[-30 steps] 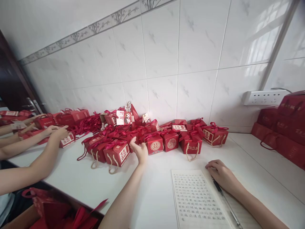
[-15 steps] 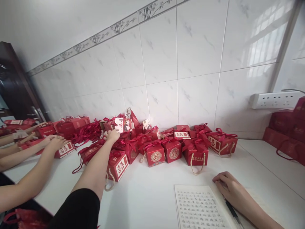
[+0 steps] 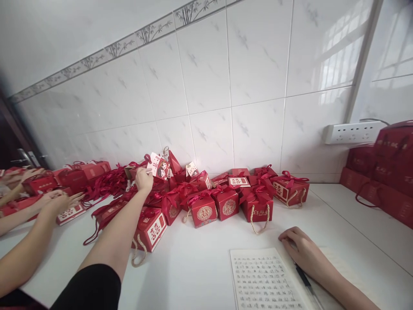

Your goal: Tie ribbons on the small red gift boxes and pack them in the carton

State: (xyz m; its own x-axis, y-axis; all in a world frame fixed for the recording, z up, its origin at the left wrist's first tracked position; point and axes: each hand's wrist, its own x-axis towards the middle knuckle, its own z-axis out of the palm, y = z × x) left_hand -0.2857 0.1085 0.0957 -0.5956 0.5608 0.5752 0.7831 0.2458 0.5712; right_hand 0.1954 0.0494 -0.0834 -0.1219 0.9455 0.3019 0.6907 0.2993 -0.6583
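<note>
My left hand (image 3: 144,178) reaches over the pile and is closed on a white-and-red gift tag (image 3: 158,166) with cartoon figures and a dark red loop. Below my left arm stand red candy boxes (image 3: 154,230) with ribbon bows, rope handles and double-happiness labels. My right hand (image 3: 298,247) rests at the right side of an open notebook (image 3: 261,280) with handwritten characters. Its fingers are curled down, and what is under them is hidden. A black pen (image 3: 302,275) lies along the page, its upper end running beneath that hand.
Other people's hands (image 3: 60,202) work among red boxes at the left. Loose red ribbons (image 3: 108,183) are heaped between them and my pile. Larger red bags (image 3: 380,176) stand at the right, beneath a white power strip (image 3: 353,132) on the tiled wall (image 3: 258,64).
My left hand has raised the gift tag slightly and turned it to a slant. My view has swung a little to the right. My right hand stays on the notebook.
</note>
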